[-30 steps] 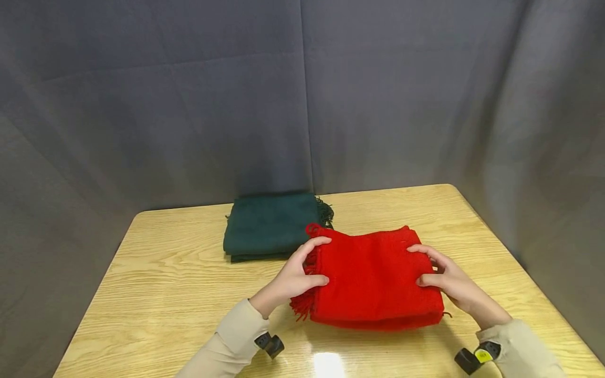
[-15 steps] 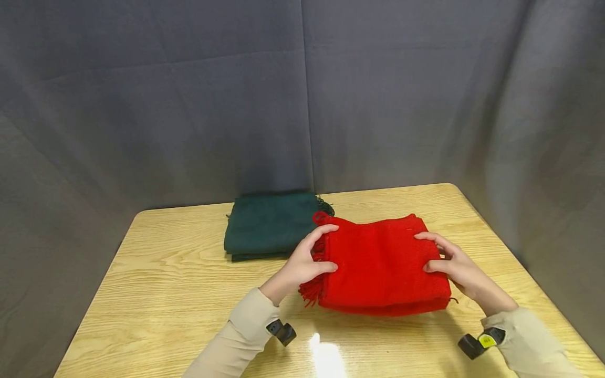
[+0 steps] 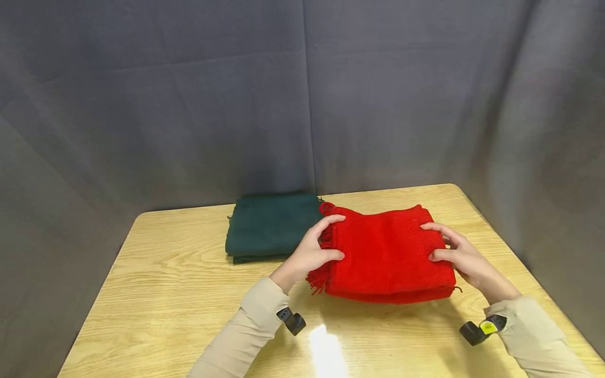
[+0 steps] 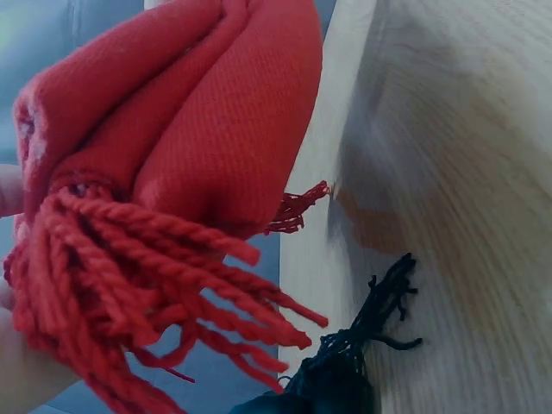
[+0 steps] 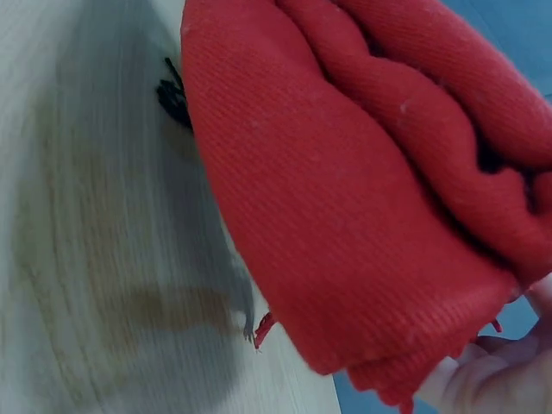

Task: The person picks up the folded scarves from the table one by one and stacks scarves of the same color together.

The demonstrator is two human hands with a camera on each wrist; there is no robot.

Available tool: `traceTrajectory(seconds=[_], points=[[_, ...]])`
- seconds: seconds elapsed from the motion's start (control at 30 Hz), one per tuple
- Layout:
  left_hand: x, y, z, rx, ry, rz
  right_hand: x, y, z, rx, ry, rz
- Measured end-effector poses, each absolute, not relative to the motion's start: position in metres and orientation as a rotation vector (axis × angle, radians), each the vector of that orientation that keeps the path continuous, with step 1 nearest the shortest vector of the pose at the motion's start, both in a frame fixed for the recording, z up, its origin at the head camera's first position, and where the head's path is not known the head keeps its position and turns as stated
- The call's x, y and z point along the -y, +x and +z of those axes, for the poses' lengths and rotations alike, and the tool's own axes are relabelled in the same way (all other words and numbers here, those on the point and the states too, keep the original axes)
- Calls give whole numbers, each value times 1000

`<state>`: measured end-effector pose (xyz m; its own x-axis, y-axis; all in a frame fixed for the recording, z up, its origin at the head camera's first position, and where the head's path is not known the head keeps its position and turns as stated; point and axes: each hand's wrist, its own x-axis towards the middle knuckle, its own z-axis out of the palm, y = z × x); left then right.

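A folded red scarf (image 3: 383, 252) with twisted fringe is held up off the table between both hands. At its fringed left end, my left hand (image 3: 312, 252) grips the folded layers, thumb and a finger on the upper face. My right hand (image 3: 465, 261) grips the opposite end the same way. In the left wrist view the red fringe (image 4: 147, 267) hangs loose beside the hand's edge. The right wrist view shows the stacked folds of the red scarf (image 5: 345, 190), with part of the right hand (image 5: 500, 371) at its corner. Fingers under the cloth are hidden.
A folded dark green scarf (image 3: 274, 226) lies at the back of the wooden table (image 3: 165, 294), its fringed side partly behind the red one. Grey curtain (image 3: 212, 115) hangs behind the table and along its sides.
Both hands have carried the red scarf away from the body and slightly to the right, so it now covers most of the green fringe. The green scarf has stayed in place.
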<state>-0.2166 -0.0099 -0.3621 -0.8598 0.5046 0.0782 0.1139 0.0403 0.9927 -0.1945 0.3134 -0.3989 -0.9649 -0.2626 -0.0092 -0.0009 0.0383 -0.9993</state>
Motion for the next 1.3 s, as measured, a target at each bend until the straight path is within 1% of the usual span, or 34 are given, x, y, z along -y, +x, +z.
traceTrajectory(seconds=[0.27, 0.83, 1.3], points=[[-5, -242, -387, -2027, 664, 1960, -323, -203, -394, -2129, -246, -2029], [-18, -265, -387, -2045, 636, 1925, -330, -222, -387, -2133, -167, -2027], [-21, -282, -383, -2111, 581, 1939, -331, -255, -385, -2138, -191, -2051]])
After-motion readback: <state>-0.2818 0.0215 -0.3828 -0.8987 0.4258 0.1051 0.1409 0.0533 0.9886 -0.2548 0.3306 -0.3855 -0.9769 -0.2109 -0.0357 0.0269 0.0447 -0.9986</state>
